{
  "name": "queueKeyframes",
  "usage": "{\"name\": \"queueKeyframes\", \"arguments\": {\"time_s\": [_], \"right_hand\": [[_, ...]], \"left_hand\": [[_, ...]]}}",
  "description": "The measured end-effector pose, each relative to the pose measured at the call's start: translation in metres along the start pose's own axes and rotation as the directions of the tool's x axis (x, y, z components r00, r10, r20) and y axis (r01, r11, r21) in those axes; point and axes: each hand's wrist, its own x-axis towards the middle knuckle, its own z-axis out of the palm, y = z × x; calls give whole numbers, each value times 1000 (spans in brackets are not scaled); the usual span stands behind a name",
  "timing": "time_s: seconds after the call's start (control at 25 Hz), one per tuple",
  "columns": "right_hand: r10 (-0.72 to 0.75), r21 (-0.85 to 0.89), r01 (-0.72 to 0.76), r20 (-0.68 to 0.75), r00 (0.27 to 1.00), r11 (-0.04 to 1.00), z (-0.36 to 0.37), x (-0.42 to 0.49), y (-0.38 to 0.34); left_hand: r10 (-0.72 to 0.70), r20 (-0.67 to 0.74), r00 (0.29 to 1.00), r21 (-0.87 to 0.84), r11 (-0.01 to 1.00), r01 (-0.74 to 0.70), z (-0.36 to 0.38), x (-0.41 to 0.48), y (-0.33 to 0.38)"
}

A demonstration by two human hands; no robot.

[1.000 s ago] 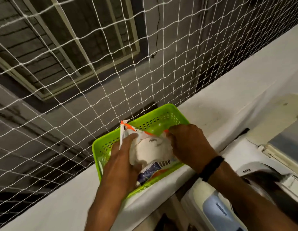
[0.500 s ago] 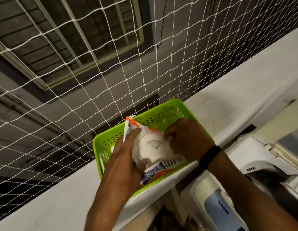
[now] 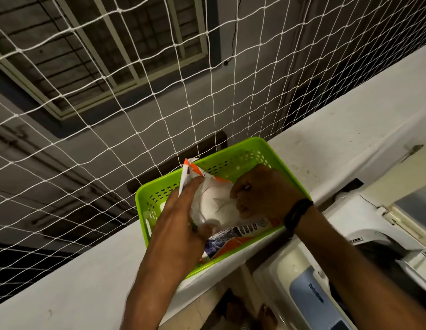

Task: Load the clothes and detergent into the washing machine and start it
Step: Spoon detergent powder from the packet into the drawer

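Note:
A white, orange and blue detergent packet (image 3: 219, 208) sits in a green perforated basket (image 3: 233, 154) on a white ledge. My left hand (image 3: 181, 222) grips the packet's left side, fingers curled round it near its open top. My right hand (image 3: 262, 191), a black band on its wrist, pinches the packet's right edge with curled fingers. The top-loading washing machine (image 3: 302, 277) stands low on the right, with its dark tub opening (image 3: 383, 256) partly behind my right forearm.
The white ledge (image 3: 331, 144) runs diagonally from bottom left to top right. A white rope net (image 3: 135, 96) hangs right behind it, in front of a dark wall and window grille. The machine's raised lid (image 3: 412, 206) is at the right edge.
Both hands keep hold of the packet in the basket. My right hand has shifted slightly along its right edge. The view has moved a little.

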Motion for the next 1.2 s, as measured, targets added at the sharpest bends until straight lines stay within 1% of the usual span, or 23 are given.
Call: {"name": "queueKeyframes", "arguments": {"time_s": [0.08, 0.16, 0.24, 0.32, 0.48, 0.6, 0.72, 0.88, 1.0, 1.2], "right_hand": [[40, 98, -35, -47, 998, 995, 2, 1, -1], [54, 136, -45, -60, 997, 990, 5, 3, -3], [27, 98, -22, -52, 998, 995, 6, 5, -5], [16, 139, -11, -30, 999, 990, 2, 2, -6], [3, 122, 8, -89, 996, 992, -18, -9, 1], [24, 238, -12, -48, 999, 971, -34, -21, 3], [103, 407, -89, -12, 995, 909, -41, -29, 7], [93, 502, -97, 32, 995, 859, -43, -41, 9], [90, 526, -99, 42, 995, 845, -45, -46, 11], [64, 597, -78, 44, 997, 798, -47, -53, 12]], "left_hand": [[3, 4, 1000, -3, 1000, -3, -1, -1, 2], [-10, 8, 1000, -12, 1000, 10, -1, 0, 0], [-14, 22, 1000, -6, 1000, 14, -1, 1, 0], [-13, 22, 1000, 5, 1000, 13, -2, 2, 0], [-23, 33, 999, 35, 999, 22, -4, 1, -1], [-29, 15, 999, 67, 997, 28, -3, 2, -2], [-18, -7, 1000, 61, 998, 18, 0, 2, -3], [23, -33, 999, 36, 999, -22, 4, -4, -5], [17, -109, 994, -8, 1000, -18, 4, -7, -5], [17, -175, 984, -39, 999, -24, 0, -14, 2]]}}
